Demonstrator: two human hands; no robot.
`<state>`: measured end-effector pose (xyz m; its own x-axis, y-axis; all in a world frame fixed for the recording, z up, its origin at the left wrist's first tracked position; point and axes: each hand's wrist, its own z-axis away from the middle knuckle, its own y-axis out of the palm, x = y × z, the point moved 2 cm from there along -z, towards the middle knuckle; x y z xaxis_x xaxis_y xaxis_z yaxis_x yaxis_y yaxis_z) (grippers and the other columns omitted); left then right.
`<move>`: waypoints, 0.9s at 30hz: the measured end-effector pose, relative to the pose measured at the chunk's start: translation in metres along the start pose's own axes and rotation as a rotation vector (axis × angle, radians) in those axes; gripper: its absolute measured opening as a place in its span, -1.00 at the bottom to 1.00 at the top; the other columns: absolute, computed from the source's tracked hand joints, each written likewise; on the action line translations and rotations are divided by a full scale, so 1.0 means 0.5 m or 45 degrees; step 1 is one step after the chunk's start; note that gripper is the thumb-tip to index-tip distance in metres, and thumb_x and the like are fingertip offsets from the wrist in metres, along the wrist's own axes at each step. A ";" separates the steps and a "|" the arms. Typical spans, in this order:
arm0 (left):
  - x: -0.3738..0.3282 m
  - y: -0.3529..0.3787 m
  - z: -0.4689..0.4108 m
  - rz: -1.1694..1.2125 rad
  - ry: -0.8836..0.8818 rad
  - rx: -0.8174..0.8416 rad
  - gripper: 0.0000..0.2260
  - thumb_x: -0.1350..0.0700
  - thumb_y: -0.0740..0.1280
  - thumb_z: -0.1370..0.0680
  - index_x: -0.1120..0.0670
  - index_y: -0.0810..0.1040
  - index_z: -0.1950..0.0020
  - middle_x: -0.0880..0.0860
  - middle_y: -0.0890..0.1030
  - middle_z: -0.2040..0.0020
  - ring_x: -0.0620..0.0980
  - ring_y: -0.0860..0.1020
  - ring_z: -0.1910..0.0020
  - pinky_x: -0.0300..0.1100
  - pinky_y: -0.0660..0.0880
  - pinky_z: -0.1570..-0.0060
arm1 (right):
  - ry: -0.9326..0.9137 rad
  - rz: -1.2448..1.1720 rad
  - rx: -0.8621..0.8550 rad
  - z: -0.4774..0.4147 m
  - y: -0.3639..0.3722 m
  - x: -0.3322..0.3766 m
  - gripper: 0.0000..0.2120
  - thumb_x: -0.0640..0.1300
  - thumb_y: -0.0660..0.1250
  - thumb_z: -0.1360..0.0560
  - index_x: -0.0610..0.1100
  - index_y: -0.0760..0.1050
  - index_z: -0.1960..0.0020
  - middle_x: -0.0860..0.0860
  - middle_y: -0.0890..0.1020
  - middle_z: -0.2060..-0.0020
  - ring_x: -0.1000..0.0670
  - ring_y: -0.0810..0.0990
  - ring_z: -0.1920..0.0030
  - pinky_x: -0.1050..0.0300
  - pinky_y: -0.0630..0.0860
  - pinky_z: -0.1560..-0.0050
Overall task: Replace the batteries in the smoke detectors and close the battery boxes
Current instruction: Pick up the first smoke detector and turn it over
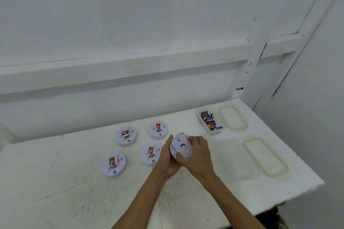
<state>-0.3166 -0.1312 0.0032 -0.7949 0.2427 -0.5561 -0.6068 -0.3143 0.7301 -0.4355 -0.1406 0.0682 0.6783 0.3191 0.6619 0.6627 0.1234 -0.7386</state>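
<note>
Looking forward and down from head height, standing at the near edge of a white table (pixel 74 182). Facing a white wall (pixel 130 24) running behind the table, with a corner post (pixel 260 46) rising at the right. Taking in the scene with a wide-angle lens, bending straight edges near the borders. Sitting close enough for both forearms to be entering from the bottom edge, meeting near the middle of the lower half. Covering most of the tabletop, from the scuffed near-left part to the far-right corner, while cutting off the nearest edge and the left end. Only one view here, so sharing nothing with another.
</note>
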 end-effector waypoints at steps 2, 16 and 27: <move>-0.007 0.006 -0.001 -0.032 0.001 -0.016 -0.55 -0.12 0.09 -0.70 0.13 0.66 -0.22 0.23 0.64 -0.23 0.19 0.63 -0.16 0.05 0.62 -0.11 | 0.007 0.022 0.028 -0.005 0.002 -0.001 -0.33 0.13 0.50 -0.36 -0.14 0.38 -0.34 -0.03 0.42 -0.19 -0.02 0.39 -0.19 0.25 0.42 -0.03; -0.015 0.008 -0.012 0.084 -0.021 -0.047 -0.55 -0.14 0.19 -0.63 0.07 0.54 -0.40 0.25 0.58 -0.36 0.26 0.58 -0.25 0.17 0.59 -0.12 | 0.062 0.201 0.081 -0.029 -0.010 -0.002 -0.32 0.24 0.46 -0.39 -0.11 0.40 -0.36 -0.01 0.48 -0.20 -0.01 0.41 -0.19 0.24 0.42 -0.08; -0.028 -0.002 -0.003 -0.009 -0.093 -0.117 -0.51 -0.16 0.19 -0.62 0.11 0.53 -0.41 0.23 0.67 -0.24 0.23 0.62 -0.16 0.13 0.62 -0.04 | 0.143 0.094 0.108 -0.033 -0.003 -0.007 -0.34 0.24 0.52 -0.30 -0.13 0.44 -0.21 0.02 0.48 -0.03 0.04 0.48 -0.03 0.27 0.42 0.08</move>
<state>-0.3048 -0.1355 0.0098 -0.7904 0.3100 -0.5283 -0.6125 -0.3943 0.6851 -0.4338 -0.1574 0.0689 0.7583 0.2238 0.6123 0.5840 0.1840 -0.7906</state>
